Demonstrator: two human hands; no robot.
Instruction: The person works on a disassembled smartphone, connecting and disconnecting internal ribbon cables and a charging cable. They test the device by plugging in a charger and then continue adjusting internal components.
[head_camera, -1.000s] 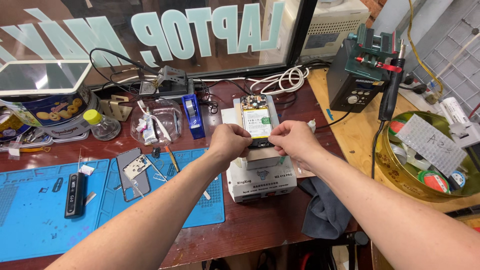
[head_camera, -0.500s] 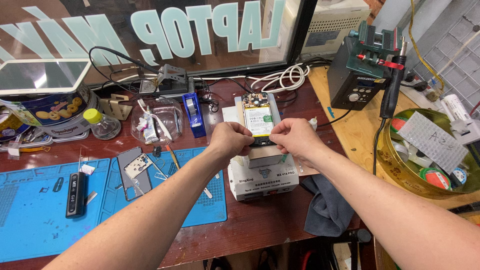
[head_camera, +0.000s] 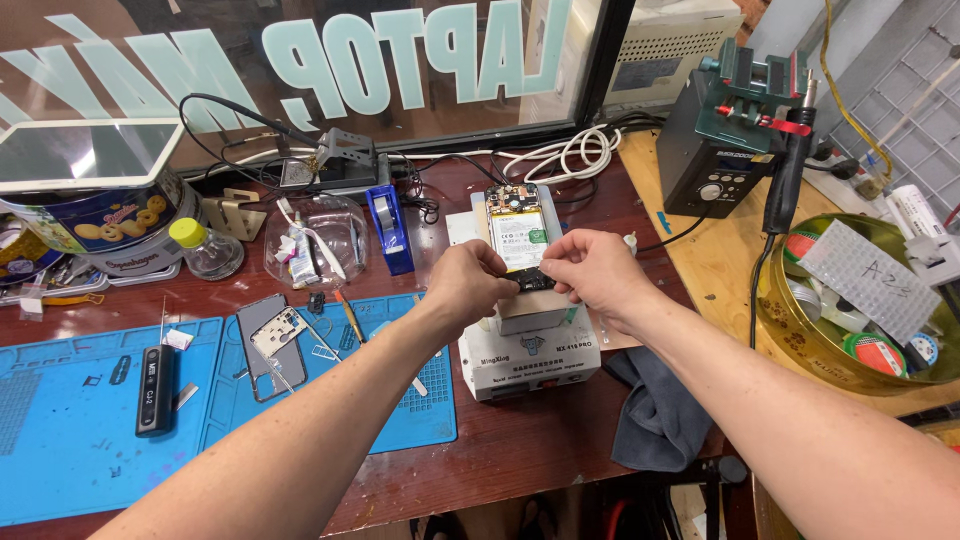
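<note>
An opened phone (head_camera: 517, 232) with its back off lies on a white box-shaped heating machine (head_camera: 528, 352), showing a pale battery and a circuit board at the top. My left hand (head_camera: 468, 283) and my right hand (head_camera: 597, 272) meet at the phone's near end, fingertips pinching a small dark part there. What exactly sits between the fingers is hidden. Both forearms reach in from the bottom of the view.
Blue work mat (head_camera: 90, 420) with a phone back cover (head_camera: 270, 340), a black tool (head_camera: 155, 388) and small parts. Clear bowl (head_camera: 315, 243), blue tape dispenser (head_camera: 392, 228), small bottle (head_camera: 205, 250), biscuit tin (head_camera: 95, 225). Soldering station (head_camera: 722, 160), round yellow tray (head_camera: 850, 330), grey cloth (head_camera: 655, 415).
Both hands have stayed at the phone's near end with only slight finger shifts. The camera has tilted a little.
</note>
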